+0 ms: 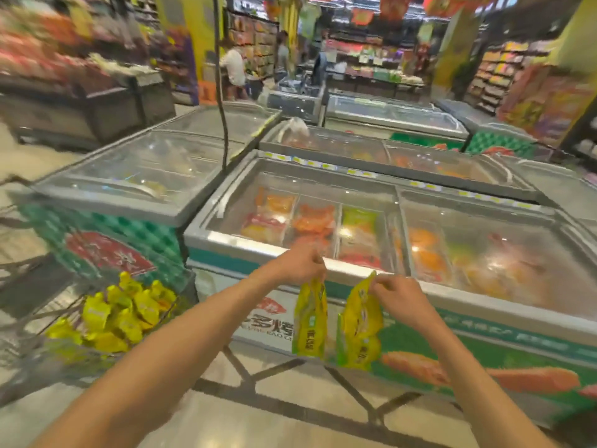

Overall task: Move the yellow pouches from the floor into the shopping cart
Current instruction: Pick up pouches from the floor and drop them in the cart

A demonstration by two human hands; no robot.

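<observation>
Both hands are pinching shut on the top edges of yellow pouches, one pouch to each hand, two in all. The left hand (298,264) is gripping the upper corner of the left pouch (309,321) between thumb and curled fingers, and that pouch is hanging straight down with its narrow side turned toward the camera. The right hand (395,292) is clamping the top of the right pouch (360,324) in the same closed pinch, and this one is dangling with its broad face showing. The two pouches are hanging just beside each other, clear of the tiled floor (290,412), in front of the near chest freezer (323,263).

Off to the left, a heap of yellow pouches (116,313) is lying in the wire shopping cart (29,321); motion blur is smearing them, so an exact count is not possible, though roughly a dozen are showing. Four glass-topped freezers are standing in a cluster ahead, the nearest one holding orange, red and green packets under its lids. Two people are standing far back among the shelves.
</observation>
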